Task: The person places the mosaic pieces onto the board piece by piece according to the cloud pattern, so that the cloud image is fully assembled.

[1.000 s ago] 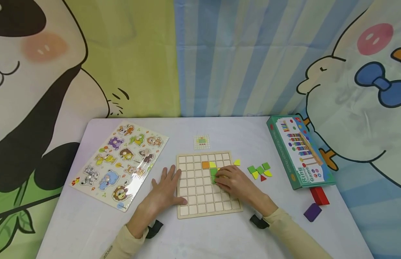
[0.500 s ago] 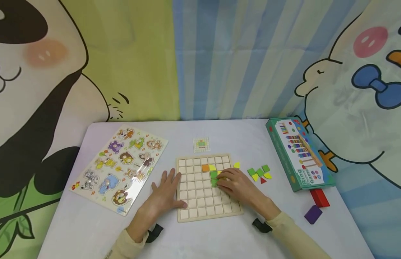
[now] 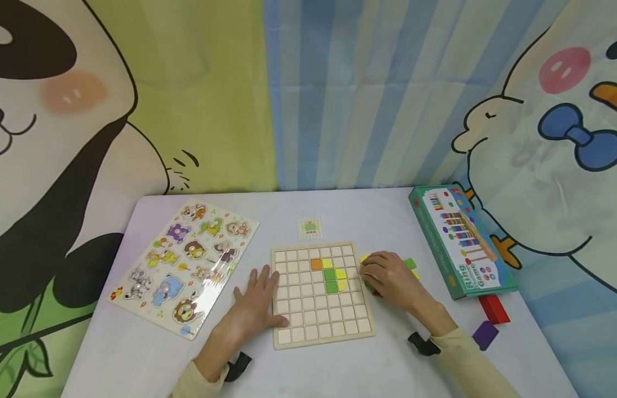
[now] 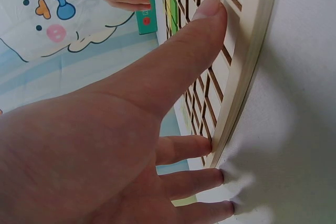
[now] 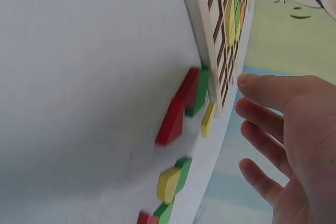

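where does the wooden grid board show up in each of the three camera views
Head view: the wooden grid board lies at the table's centre, between the left hand and the right hand.
Left wrist view: its pale edge runs down the upper right, under the left thumb.
Right wrist view: its corner stands at top centre, above loose red and green pieces.
Shared landmark: the green and yellow tiles set in the board show in all three views.

The wooden grid board (image 3: pixel 320 293) lay flat on the table, pale with lots of little square holes. Near its top middle sat an orange square (image 3: pixel 315 264), some green squares (image 3: pixel 330 280) and yellow pieces (two that I could see). Just right of the board lay loose flat pieces (image 5: pixel 181 103), red, green and yellow, close together.
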Action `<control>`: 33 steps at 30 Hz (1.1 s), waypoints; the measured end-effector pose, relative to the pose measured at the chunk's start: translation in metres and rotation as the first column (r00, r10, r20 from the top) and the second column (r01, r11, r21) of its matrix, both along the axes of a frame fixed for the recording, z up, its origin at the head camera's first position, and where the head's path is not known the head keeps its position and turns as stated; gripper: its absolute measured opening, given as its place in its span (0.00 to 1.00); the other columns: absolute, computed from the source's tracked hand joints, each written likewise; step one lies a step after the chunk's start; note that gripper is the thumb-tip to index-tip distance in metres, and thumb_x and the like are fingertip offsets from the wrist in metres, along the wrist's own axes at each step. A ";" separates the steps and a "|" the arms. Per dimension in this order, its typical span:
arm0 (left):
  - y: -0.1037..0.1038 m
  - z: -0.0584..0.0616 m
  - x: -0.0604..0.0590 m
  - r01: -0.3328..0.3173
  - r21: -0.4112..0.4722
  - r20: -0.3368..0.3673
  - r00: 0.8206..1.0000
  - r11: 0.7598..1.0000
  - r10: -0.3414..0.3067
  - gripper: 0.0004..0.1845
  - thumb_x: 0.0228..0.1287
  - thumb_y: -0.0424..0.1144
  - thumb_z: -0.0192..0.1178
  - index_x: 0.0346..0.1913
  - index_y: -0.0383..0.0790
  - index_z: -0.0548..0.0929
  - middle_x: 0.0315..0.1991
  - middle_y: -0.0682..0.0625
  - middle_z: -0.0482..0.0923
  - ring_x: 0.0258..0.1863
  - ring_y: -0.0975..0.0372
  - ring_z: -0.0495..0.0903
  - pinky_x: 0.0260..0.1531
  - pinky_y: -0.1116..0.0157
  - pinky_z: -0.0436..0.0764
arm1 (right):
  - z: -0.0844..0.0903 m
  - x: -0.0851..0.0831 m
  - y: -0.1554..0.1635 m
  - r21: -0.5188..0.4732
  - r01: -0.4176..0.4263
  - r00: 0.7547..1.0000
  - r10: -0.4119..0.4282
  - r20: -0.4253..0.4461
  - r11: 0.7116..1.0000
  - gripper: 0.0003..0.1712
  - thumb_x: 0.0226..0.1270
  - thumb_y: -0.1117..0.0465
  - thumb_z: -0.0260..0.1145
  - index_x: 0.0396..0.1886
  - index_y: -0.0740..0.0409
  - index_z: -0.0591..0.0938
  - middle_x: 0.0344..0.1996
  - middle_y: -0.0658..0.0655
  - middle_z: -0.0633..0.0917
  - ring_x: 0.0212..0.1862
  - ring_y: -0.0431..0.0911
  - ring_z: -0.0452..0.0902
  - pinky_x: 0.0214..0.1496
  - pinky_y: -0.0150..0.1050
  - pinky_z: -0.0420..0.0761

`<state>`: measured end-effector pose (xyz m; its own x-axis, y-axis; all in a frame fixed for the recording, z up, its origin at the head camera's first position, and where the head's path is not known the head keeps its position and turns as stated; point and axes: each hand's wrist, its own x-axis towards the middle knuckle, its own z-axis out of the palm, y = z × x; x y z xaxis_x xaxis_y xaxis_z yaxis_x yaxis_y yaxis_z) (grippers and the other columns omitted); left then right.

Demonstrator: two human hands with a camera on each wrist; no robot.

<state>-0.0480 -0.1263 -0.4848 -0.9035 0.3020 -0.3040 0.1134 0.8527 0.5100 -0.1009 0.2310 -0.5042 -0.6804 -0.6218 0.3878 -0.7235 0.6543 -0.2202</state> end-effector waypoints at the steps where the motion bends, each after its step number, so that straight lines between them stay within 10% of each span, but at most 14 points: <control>1: 0.000 0.000 0.001 0.001 -0.001 0.001 1.000 1.000 -0.001 0.61 0.46 0.53 0.79 0.79 0.33 0.57 0.81 0.31 0.46 0.79 0.32 0.43 0.60 0.19 0.48 | -0.001 0.000 0.004 0.004 0.015 1.000 -0.015 0.007 1.000 0.10 0.55 0.64 0.79 0.39 0.57 0.90 0.42 0.55 0.89 0.51 0.53 0.82 0.56 0.53 0.79; 15: 0.001 0.001 -0.001 0.006 -0.017 -0.006 1.000 1.000 -0.006 0.60 0.46 0.52 0.80 0.79 0.34 0.58 0.81 0.31 0.46 0.79 0.32 0.43 0.61 0.19 0.49 | -0.012 0.004 0.036 0.078 0.233 0.971 -0.237 0.040 0.969 0.14 0.55 0.58 0.79 0.41 0.56 0.91 0.44 0.56 0.91 0.54 0.56 0.81 0.60 0.57 0.76; 33: 0.001 -0.001 0.000 0.002 -0.012 -0.016 1.000 1.000 -0.002 0.60 0.46 0.52 0.80 0.78 0.32 0.58 0.80 0.30 0.47 0.78 0.31 0.43 0.59 0.18 0.49 | -0.016 0.009 0.049 0.087 0.315 0.948 -0.317 0.010 0.945 0.17 0.54 0.61 0.77 0.45 0.58 0.89 0.42 0.57 0.90 0.51 0.56 0.82 0.54 0.59 0.78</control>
<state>-0.0477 -0.1252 -0.4855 -0.9077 0.3003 -0.2929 0.1236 0.8587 0.4974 -0.0923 0.2803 -0.5200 -0.8555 -0.4029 0.3251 -0.4719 0.8652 -0.1694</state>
